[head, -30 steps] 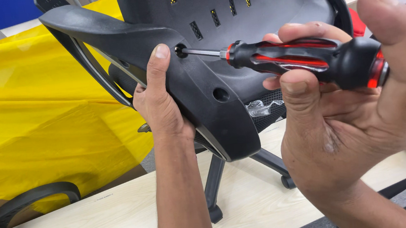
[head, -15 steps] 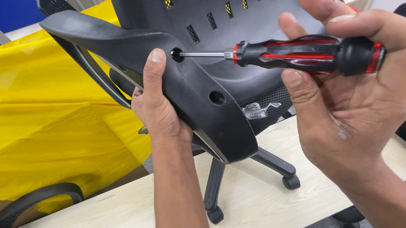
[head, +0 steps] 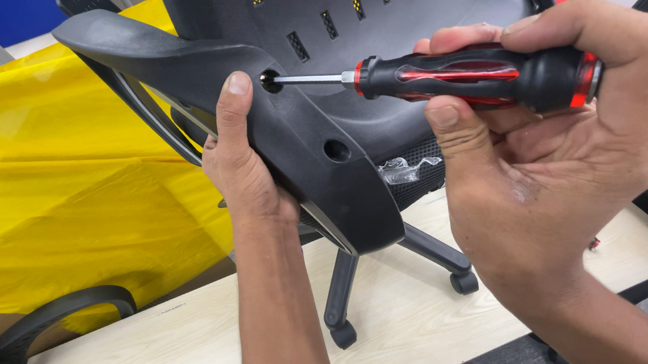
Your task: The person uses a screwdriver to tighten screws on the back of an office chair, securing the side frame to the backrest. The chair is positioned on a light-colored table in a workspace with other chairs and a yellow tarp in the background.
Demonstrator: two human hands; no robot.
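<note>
I have my right hand [head: 569, 174] clenched round the black-and-red screwdriver [head: 480, 78], its shaft running left into the upper hole [head: 270, 80] of the black chair armrest [head: 286, 122]; my left hand [head: 240, 170] grasps that armrest from its near-left edge, thumb lying just beside the hole; a second hole [head: 336, 150] sits lower right, empty. The risk as I judge it — the tip could slip out under torque and jab the thumb; or the armrest could twist in my grip, cocking the screw. The chair's wheeled base [head: 397, 278] stands over a pale board [head: 157, 340] — it might roll.
</note>
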